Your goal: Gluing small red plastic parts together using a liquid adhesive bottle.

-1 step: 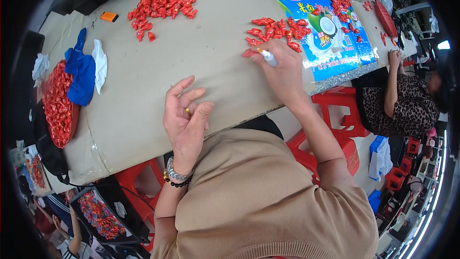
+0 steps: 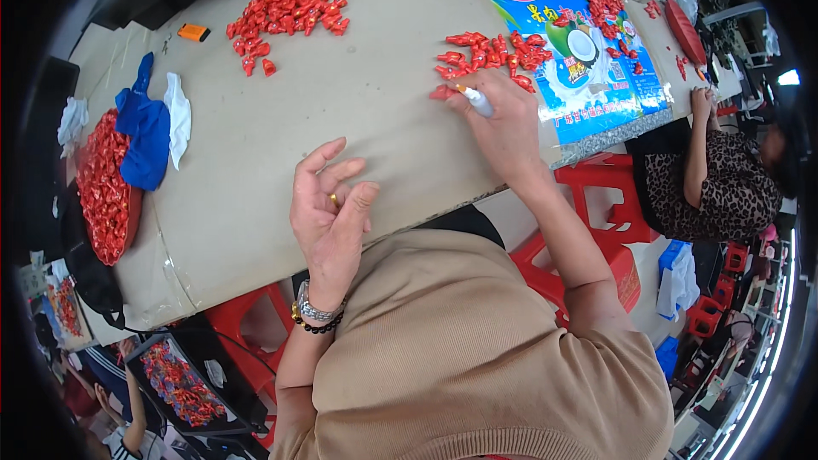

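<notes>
My right hand point(image 2: 503, 119) is closed around a white pen-like marker point(image 2: 479, 102) with an orange-brown tip. The tip points toward a small shiny red piece point(image 2: 441, 93) lying beside my fingertips; whether the fingers touch it I cannot tell. Just beyond is a loose cluster of similar red pieces point(image 2: 490, 53), too small to name by kind. My left hand point(image 2: 328, 204) is apart from everything, over the near part of the table point(image 2: 256, 136), its fingers spread and slightly curled with nothing in them.
A larger pile of red pieces point(image 2: 294, 8) lies at the far left, beside an orange box-shaped item point(image 2: 193, 31). At the left edge are a full red tray point(image 2: 134, 213), a blue cloth point(image 2: 145, 136) and a white cloth point(image 2: 178, 119). A blue printed sheet point(image 2: 588, 111) lies right; another person point(image 2: 716, 162) sits beyond.
</notes>
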Available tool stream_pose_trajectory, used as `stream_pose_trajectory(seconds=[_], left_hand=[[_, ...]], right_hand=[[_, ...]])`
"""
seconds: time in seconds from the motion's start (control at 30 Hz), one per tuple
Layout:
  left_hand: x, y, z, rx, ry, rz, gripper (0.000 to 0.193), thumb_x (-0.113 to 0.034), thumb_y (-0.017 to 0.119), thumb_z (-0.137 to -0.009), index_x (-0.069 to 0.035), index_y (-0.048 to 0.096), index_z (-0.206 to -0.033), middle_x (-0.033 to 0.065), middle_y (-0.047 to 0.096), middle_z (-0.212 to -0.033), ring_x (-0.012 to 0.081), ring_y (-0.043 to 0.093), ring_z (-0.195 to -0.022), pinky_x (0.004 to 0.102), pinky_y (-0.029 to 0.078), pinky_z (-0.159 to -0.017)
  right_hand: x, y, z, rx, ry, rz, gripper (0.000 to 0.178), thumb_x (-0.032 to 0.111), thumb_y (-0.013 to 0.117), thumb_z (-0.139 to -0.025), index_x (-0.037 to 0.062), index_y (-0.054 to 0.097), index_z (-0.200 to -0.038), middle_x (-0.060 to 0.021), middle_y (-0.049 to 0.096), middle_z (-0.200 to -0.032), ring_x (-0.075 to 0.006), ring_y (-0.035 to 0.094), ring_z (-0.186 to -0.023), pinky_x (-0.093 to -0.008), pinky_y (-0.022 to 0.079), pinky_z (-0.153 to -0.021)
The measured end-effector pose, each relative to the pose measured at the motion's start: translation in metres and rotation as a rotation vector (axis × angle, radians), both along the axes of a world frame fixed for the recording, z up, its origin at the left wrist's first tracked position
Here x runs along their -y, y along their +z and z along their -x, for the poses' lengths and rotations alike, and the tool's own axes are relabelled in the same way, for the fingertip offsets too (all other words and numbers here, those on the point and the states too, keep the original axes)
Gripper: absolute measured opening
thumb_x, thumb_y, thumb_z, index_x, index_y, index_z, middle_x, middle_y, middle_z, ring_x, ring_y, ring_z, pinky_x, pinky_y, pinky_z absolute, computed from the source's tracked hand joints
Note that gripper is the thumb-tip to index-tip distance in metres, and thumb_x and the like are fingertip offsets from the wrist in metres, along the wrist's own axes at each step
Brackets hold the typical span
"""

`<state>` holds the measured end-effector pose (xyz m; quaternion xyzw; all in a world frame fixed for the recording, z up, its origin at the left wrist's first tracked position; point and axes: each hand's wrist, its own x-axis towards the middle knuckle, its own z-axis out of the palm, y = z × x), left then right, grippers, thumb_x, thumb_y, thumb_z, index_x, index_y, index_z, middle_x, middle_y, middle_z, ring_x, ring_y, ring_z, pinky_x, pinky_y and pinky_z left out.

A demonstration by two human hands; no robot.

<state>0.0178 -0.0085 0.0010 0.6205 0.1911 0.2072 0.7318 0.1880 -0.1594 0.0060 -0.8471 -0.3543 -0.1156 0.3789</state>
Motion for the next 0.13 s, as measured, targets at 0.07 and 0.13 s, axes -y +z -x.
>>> stream_pose_trajectory(seconds=[0.07, 0.13], left_hand=[[-0.0007, -0.0016, 0.0008, 0.005, -0.009, 0.012, 0.05, -0.009, 0.066, -0.086, 0.002, 0.042, -0.128, 0.0077, 0.062, -0.104, 0.0022, 0.048, -0.058, 0.0158, 0.037, -0.046], [-0.0025, -0.0067, 0.0034, 0.009, -0.001, -0.014, 0.05, -0.009, 0.066, -0.086, 0.001, 0.042, -0.128, 0.0079, 0.062, -0.104, 0.0023, 0.049, -0.058, 0.016, 0.037, -0.045]], right_hand=[[0.0028, 0.0004, -0.0048, 0.15, -0.039, 0.011, 0.02, 0.005, 0.075, -0.068, 0.0052, 0.066, -0.086, -0.0089, 0.062, -0.08, -0.0247, 0.061, -0.075, -0.0346, 0.048, -0.064], [0.0032, 0.0016, -0.0079, 0.228, -0.061, 0.011, 0.021, 0.005, 0.075, -0.067, 0.0056, 0.065, -0.085, -0.0086, 0.061, -0.079, -0.0254, 0.061, -0.075, -0.0359, 0.048, -0.063]])
